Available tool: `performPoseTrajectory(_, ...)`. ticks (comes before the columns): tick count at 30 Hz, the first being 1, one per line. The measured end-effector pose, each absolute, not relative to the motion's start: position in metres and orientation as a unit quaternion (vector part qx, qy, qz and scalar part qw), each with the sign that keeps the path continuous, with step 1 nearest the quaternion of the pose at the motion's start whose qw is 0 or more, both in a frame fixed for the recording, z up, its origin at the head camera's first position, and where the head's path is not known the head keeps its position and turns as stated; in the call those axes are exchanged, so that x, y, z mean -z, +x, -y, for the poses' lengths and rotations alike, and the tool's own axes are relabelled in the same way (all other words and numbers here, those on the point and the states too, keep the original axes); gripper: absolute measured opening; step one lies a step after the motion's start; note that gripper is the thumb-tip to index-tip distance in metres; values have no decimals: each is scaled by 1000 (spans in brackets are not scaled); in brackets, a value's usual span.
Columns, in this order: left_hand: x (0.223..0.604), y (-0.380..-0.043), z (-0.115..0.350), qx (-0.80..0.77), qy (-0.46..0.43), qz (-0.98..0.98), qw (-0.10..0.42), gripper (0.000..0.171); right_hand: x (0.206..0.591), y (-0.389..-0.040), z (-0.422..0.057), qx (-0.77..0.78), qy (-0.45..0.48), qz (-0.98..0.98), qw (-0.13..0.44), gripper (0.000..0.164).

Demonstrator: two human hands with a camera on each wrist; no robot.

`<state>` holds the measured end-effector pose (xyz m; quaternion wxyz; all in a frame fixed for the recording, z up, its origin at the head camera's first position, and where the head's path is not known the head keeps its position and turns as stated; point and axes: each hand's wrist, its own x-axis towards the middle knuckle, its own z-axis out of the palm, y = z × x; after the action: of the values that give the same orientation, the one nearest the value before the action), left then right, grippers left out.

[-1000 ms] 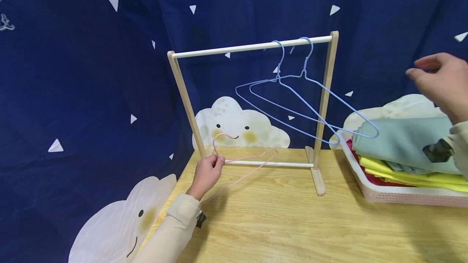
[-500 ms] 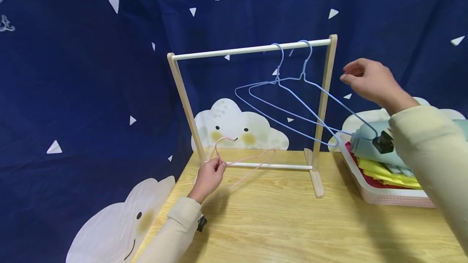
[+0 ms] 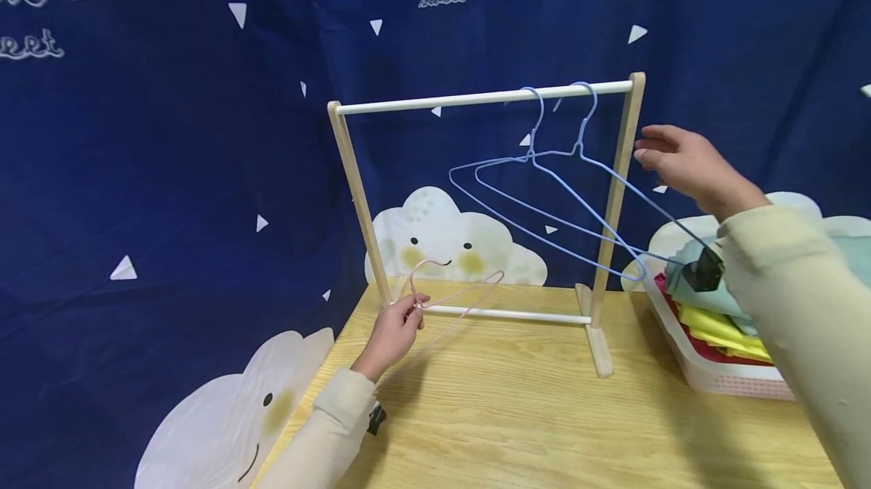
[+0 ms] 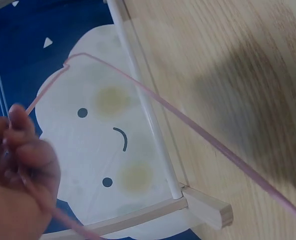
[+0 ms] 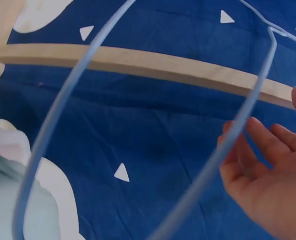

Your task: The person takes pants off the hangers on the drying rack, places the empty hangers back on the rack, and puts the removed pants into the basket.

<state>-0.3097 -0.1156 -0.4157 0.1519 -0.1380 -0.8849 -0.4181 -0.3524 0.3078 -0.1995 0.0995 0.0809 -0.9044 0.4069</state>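
A pink wire hanger (image 3: 412,277) is held by my left hand (image 3: 389,336), whose fingers pinch it at the neck below the hook. Its pink wire (image 4: 207,136) runs slantwise over the table in the left wrist view. My right hand (image 3: 697,171) is raised beside the rack's right post, fingers relaxed and holding nothing. Two blue hangers hang at the right part of the rack's top bar (image 3: 435,102): a left one (image 3: 540,112) and a right one (image 3: 595,103). In the right wrist view, a blue hanger wire (image 5: 245,112) overlaps the fingertips of my right hand (image 5: 270,175).
The wooden rack's right post (image 3: 621,171) and foot (image 3: 600,353) stand on the wood-grain table (image 3: 510,413). At the right is a pink-white basket (image 3: 738,382) with folded teal, yellow (image 3: 711,326) and red cloths, partly hidden by my sleeve. A dark blue curtain (image 3: 204,134) hangs behind.
My right hand has come in from the far right to beside the rack's right post. The left hand stays at the pink hanger's neck, with its fingers slightly shifted.
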Motion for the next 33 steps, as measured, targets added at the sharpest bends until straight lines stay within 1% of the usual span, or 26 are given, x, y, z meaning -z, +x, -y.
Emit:
performPoseTrajectory(3, 416, -309, 116, 429, -151, 883, 116, 28, 204, -358, -304, -421, 95, 897, 99, 67)
performPoseTrajectory(7, 414, -309, 113, 437, -158, 881, 87, 26, 206, -363, -301, -429, 101, 892, 103, 66)
performPoseTrajectory(16, 411, -308, 115, 443, -140, 882, 72, 20, 207, -368, -295, -430, 86, 891, 116, 63)
performPoseTrajectory(21, 409, -309, 118, 433, -151, 887, 51, 18, 208, -368, -298, -412, 84, 899, 125, 66)
performPoseTrajectory(28, 398, -314, 120, 378, -186, 906, 41, 14, 212, -370, -308, -393, 94, 906, 127, 64)
performPoseTrajectory(33, 390, -315, 116, 381, -178, 907, 7, 15, 216, -371, -313, -396, 96, 904, 127, 63)
